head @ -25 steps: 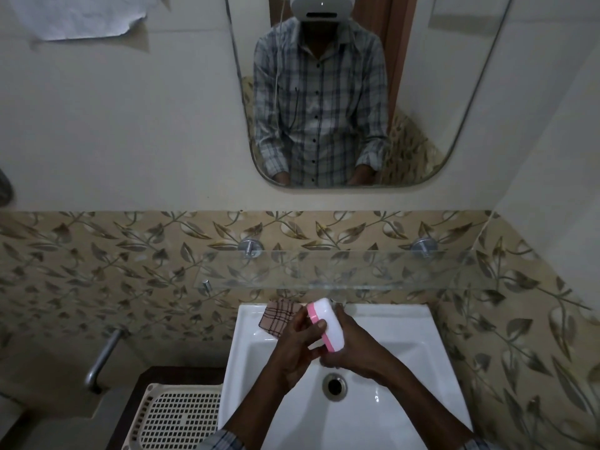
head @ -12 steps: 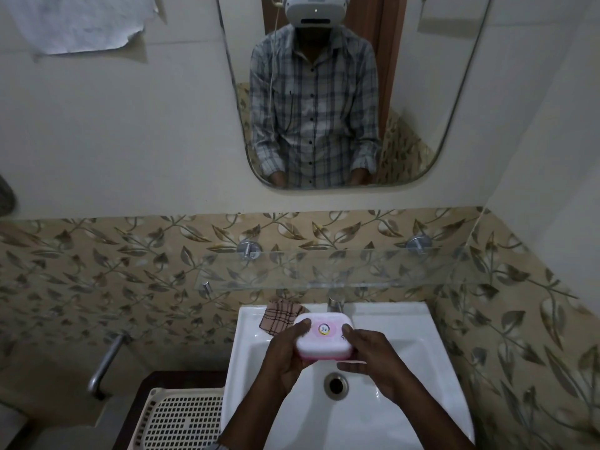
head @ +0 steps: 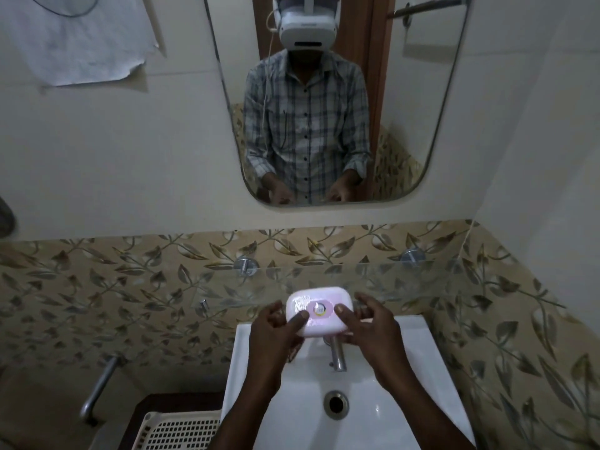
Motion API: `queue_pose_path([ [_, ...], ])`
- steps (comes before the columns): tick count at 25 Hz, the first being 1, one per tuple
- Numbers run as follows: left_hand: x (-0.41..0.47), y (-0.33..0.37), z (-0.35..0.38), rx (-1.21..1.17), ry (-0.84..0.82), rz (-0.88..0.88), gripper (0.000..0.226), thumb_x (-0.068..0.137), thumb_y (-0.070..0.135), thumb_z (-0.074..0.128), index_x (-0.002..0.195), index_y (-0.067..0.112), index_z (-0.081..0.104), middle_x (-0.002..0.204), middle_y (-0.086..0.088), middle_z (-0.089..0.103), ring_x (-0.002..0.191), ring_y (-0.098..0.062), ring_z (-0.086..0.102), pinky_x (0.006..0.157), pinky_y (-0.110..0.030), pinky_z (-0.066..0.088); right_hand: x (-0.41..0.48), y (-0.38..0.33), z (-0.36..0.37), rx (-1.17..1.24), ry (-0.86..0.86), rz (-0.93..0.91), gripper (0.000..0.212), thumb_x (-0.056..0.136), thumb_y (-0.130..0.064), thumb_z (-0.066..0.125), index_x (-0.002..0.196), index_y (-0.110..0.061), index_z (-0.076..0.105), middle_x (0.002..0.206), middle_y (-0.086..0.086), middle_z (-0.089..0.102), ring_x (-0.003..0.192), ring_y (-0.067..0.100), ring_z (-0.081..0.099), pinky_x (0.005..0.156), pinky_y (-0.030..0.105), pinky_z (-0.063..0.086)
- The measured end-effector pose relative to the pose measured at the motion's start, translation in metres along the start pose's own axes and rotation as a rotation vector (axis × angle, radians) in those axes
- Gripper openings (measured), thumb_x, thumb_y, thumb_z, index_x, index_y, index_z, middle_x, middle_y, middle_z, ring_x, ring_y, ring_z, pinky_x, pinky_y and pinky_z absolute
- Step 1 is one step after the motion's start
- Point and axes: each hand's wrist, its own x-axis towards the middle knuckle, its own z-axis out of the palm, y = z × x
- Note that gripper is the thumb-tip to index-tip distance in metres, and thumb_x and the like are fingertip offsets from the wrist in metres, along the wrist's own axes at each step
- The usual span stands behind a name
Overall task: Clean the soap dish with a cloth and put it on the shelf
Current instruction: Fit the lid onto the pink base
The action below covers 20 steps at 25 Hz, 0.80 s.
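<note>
A closed pink and white soap dish (head: 319, 311) with a round label on its lid is held level between both my hands, just in front of the glass shelf (head: 406, 280). My left hand (head: 276, 332) grips its left end, thumb on the lid. My right hand (head: 373, 326) grips its right end, thumb on the lid and fingers curled round the side. The dish overlaps the shelf's front edge; I cannot tell whether it touches the glass. The cloth is hidden behind my left hand.
Below my hands are the white sink (head: 422, 352), its steel tap (head: 337, 354) and the drain (head: 336, 404). A perforated plastic basket (head: 175, 433) stands at the lower left beside a metal pipe (head: 97, 389). A mirror (head: 422, 92) hangs above the shelf.
The dish turned from upright on its edge to lying flat, lid up, and both my hands have raised it from over the sink to the level of the glass shelf.
</note>
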Motion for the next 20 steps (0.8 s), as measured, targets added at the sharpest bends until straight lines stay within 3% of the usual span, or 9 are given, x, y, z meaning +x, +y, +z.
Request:
queue_pose_path([
  [1,0.008,0.015,0.006,0.071,0.057,0.07,0.048,0.068,0.035,0.086,0.11,0.021,0.068,0.096,-0.002,0.076,0.084,-0.022,0.075,0.07,-0.04,0.064,0.011,-0.013,0.003,-0.075,0.06,-0.056,0.043,0.076,-0.039,0.08,0.114,-0.025,0.066,0.086,0.0,0.071,0.076,0.021,0.074,0.069,0.046,0.063],
  [3,0.029,0.043,0.021,0.147,0.098,0.163,0.044,0.071,0.034,0.085,0.109,0.013,0.074,0.093,-0.006,0.077,0.081,-0.023,0.075,0.07,-0.045,0.064,0.036,-0.036,0.007,-0.227,0.168,-0.16,0.039,0.079,-0.041,0.077,0.109,-0.018,0.069,0.086,0.003,0.074,0.077,0.021,0.072,0.07,0.044,0.061],
  [8,0.075,0.067,0.05,0.412,0.127,0.112,0.046,0.069,0.036,0.086,0.088,-0.005,0.077,0.084,-0.031,0.074,0.073,-0.037,0.073,0.071,-0.049,0.06,0.09,-0.056,0.011,-0.568,0.289,-0.187,0.036,0.083,-0.042,0.072,0.094,-0.009,0.077,0.093,0.016,0.076,0.092,0.034,0.068,0.072,0.032,0.048],
  [12,0.091,0.057,0.055,0.53,0.105,0.064,0.06,0.07,0.042,0.085,0.094,-0.011,0.073,0.096,-0.035,0.072,0.093,-0.042,0.072,0.083,-0.049,0.057,0.103,-0.043,0.01,-0.604,0.267,-0.082,0.039,0.082,-0.043,0.073,0.084,-0.005,0.078,0.088,0.021,0.075,0.09,0.036,0.069,0.067,0.03,0.044],
  [20,0.087,0.057,0.056,0.583,0.111,0.092,0.058,0.077,0.047,0.078,0.086,-0.01,0.073,0.086,-0.028,0.073,0.083,-0.034,0.072,0.078,-0.042,0.056,0.096,-0.031,0.011,-0.523,0.272,-0.153,0.046,0.085,-0.044,0.071,0.077,0.001,0.074,0.079,0.022,0.073,0.081,0.036,0.067,0.064,0.033,0.044],
])
